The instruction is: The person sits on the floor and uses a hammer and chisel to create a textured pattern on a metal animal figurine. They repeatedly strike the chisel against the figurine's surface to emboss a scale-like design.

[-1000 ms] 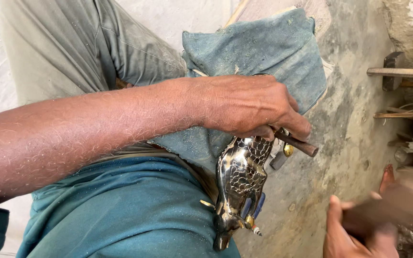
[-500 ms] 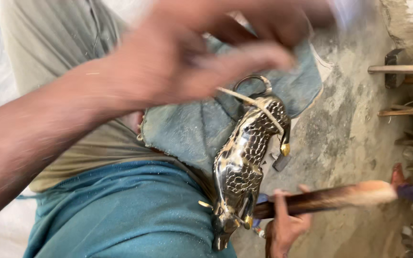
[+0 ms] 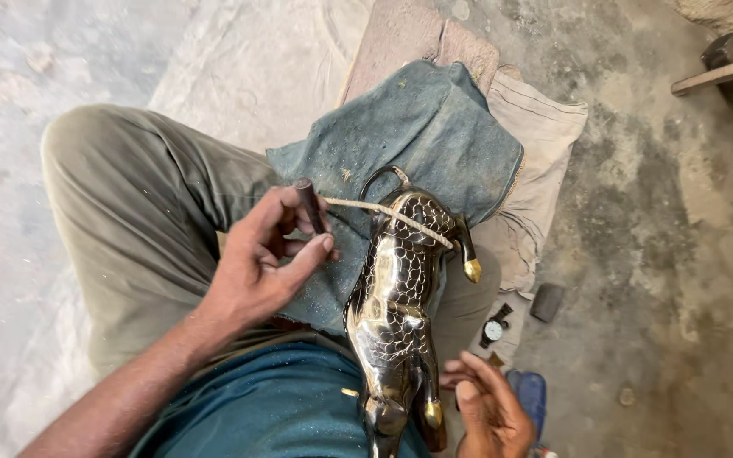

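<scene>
Brass animal figurine (image 3: 396, 297), dark polished metal with incised scale pattern and gold-coloured tips, lies on the person's lap over a dusty blue-green cloth (image 3: 417, 127).

Head view:
- Figurine long axis runs roughly top to bottom of frame, tilted slightly; curved loop end points away from the person, toward the cloth's far edge; the other end points toward the person's body, over the teal garment (image 3: 273, 407).
- Pale cord (image 3: 383, 212) crosses the figurine's upper part, running from the left hand to the figurine's far side.
- Left hand (image 3: 260, 263): fingers (image 3: 307, 254) closed around a short dark rod-shaped tool (image 3: 310, 205), held upright, just beside the figurine; the cord meets the hand at the tool.
- Right hand (image 3: 489, 411): at lower frame edge, fingers loosely curled, touching or just beside the figurine's lower leg with its gold tip; cannot tell if they grasp it.
- Containers: none seen in this view.
- On the concrete floor (image 3: 655, 254) right of the lap: wristwatch (image 3: 494, 326) and a small dark block (image 3: 546, 301), near each other, apart from the figurine.
- Beige folded cloth (image 3: 536, 144) lies under the blue-green cloth.
</scene>
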